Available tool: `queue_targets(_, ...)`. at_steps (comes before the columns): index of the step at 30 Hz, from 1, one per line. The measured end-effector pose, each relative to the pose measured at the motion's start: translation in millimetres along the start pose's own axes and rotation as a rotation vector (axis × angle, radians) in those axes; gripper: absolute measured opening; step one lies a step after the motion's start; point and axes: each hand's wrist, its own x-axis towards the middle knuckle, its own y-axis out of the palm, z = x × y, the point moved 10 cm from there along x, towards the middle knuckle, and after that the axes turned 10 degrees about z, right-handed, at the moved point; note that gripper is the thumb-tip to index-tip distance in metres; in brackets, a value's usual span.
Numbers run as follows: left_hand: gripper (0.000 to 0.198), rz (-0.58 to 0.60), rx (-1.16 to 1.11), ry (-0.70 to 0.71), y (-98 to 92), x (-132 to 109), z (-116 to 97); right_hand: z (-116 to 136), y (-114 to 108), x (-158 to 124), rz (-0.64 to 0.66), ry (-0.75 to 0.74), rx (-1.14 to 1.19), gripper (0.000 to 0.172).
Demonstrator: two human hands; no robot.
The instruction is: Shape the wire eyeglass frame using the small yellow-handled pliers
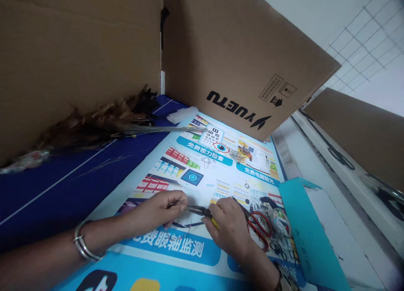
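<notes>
Your right hand (229,220) is wrapped around the yellow grips of the needle-nose pliers (205,212), whose slim jaws point to nine o'clock, at your left fingertips. Your left hand (161,210) pinches a small dark loop (171,205), partly hidden by the fingers; whether the pliers grip it too, you cannot tell from here. The pliers sit over the printed poster (170,266).

Taking the pliers as the dial's centre, the red-handled scissors (249,215) lie between three and four o'clock, just beside your right hand. A heap of wire rings (279,242) sits beyond them, then a turquoise box (307,236) farther out. At eleven lies a bundle of thin wires (170,129); at ten, brown feathers (97,116). A YUETU cardboard panel (227,68) stands between twelve and one.
</notes>
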Motion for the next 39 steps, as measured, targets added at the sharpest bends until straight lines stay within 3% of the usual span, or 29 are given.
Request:
queue_targets(7, 0.023, -0.002, -0.002, 0.01, -0.5, 1.6, -0.2, 5.0, -5.9, -4.1, -0.078, -0.017, -0.136, 0.017)
queue_targets(21, 0.025, 0.004, -0.01, 0.023, 0.5, 1.1, 1.1, 5.4, -0.7, -4.5, -0.063, -0.036, -0.116, 0.019)
queue_targets(26, 0.023, 0.013, -0.016, 0.027, 0.8, -0.3, 0.9, 3.5, -0.4, -5.3, -0.081, -0.028, -0.01, 0.019)
queue_targets(33, 0.025, 0.017, -0.031, 0.011, 0.6, -0.8, -2.2, -6.3, 10.0, -2.4, -0.003, 0.005, 0.214, 0.017)
queue_targets(39, 0.025, 0.021, -0.023, 0.003, 0.4, 0.7, 1.1, -6.8, 14.1, 0.2, 0.052, -0.018, 0.243, 0.02)
